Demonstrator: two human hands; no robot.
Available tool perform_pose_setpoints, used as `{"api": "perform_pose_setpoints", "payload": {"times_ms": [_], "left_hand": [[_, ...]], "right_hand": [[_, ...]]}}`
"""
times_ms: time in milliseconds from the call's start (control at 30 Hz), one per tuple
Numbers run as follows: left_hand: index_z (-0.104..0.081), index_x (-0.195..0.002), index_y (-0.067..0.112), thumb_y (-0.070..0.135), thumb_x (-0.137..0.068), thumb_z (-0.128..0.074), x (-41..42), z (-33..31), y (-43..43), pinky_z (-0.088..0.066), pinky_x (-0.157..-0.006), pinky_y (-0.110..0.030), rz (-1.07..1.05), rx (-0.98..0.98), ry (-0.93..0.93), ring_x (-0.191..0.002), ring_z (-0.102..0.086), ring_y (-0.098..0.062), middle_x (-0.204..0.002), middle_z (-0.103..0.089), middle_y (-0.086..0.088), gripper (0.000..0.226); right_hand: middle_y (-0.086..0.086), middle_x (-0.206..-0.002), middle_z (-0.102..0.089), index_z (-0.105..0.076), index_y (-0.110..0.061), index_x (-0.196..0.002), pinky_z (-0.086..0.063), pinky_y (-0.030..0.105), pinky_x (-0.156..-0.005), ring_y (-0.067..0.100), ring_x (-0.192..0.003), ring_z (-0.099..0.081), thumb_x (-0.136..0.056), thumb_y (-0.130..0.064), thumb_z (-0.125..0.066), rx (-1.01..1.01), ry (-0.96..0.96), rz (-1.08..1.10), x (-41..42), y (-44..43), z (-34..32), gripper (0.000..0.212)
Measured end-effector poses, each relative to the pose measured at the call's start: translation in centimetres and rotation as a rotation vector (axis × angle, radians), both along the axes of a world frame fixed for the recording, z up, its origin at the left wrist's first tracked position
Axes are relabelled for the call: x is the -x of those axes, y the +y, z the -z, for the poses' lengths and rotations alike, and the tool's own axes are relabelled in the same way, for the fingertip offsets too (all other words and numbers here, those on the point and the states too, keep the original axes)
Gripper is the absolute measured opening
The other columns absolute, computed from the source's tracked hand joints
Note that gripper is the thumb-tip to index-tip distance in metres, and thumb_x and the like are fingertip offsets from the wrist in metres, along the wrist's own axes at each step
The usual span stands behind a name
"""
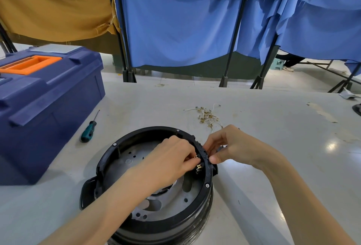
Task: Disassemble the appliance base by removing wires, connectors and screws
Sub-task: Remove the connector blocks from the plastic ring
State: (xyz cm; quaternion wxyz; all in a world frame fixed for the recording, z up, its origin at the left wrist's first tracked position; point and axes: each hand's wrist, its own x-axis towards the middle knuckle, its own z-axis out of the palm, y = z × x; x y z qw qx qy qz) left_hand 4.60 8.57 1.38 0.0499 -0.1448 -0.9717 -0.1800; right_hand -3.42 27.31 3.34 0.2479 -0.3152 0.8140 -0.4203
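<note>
Blue and tan cloth screens on black stands close off the background, and the pale counter (254, 147) carries everything I work with. I see the appliance base (154, 219), a round black housing with a grey metal pan inside, lying open side up at the near edge of the counter, directly under the camera, which puts its inner wall within reach of both hands. My left hand (172, 158) reaches down inside the ring, fingers curled narrow around the brass connectors (198, 167) clustered on the right inner wall; I judge it is pinching one of them, though the fingertips are partly hidden. My right hand (230, 147) sits outside the rim at the same spot, thumb and fingers pressed close against the black wall, apparently bracing the part from the outer side while the left works; whether it holds anything of its own I cannot tell. Rim screws (207, 185) are in place in the ring. A pile of loose wires and terminals (208, 115) lies on the counter just beyond the base. A green-handled screwdriver (88, 130) lies unused to the left, beside the closed blue toolbox (46, 96).
</note>
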Motion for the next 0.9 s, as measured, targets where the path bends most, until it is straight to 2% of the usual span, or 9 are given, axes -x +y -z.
{"api": "perform_pose_setpoints", "payload": {"times_ms": [300, 400, 767, 900], "left_hand": [[-0.065, -0.079, 0.007, 0.027, -0.097, -0.051, -0.42, 0.28, 0.4, -0.046, -0.072, -0.041, 0.058, -0.011, 0.046, -0.071, -0.057, -0.019, -0.077, -0.061, -0.003, 0.031], [-0.067, -0.082, 0.008, 0.024, -0.097, -0.052, -0.25, 0.41, 0.27, -0.048, -0.072, -0.04, 0.062, -0.073, 0.037, -0.07, -0.062, -0.016, -0.082, -0.063, -0.003, 0.026], [-0.065, -0.089, 0.008, 0.024, -0.098, -0.051, -0.36, 0.73, 0.6, -0.049, -0.074, -0.04, 0.025, -0.084, 0.037, -0.073, -0.064, -0.021, -0.086, -0.063, -0.003, 0.023], [-0.067, -0.085, 0.008, 0.022, -0.096, -0.056, -0.17, 0.68, 0.34, -0.052, -0.067, -0.035, 0.014, -0.182, 0.003, -0.058, -0.065, -0.014, -0.074, -0.064, 0.0, 0.02]], "right_hand": [[-0.001, -0.071, -0.07, -0.074, -0.005, -0.081, -0.047, 0.011, -0.067, 0.009, -0.071, -0.062, -0.072, 0.008, -0.075, -0.007, -0.011, 0.034, -0.03, -0.27, 0.15, 0.015], [-0.002, -0.07, -0.07, -0.074, -0.005, -0.081, -0.046, 0.011, -0.065, 0.007, -0.069, -0.062, -0.072, 0.007, -0.076, 0.001, -0.013, 0.037, -0.1, -0.23, 0.17, 0.015], [-0.002, -0.066, -0.068, -0.073, -0.001, -0.082, -0.044, 0.01, -0.06, 0.003, -0.059, -0.057, -0.073, 0.008, -0.076, 0.004, -0.032, 0.035, 0.1, -0.24, 0.35, 0.013], [0.005, -0.071, -0.068, -0.073, 0.004, -0.088, -0.045, 0.012, -0.062, 0.007, -0.063, -0.059, -0.073, 0.006, -0.077, 0.015, -0.05, 0.045, 0.16, -0.1, 0.49, 0.016]]}}
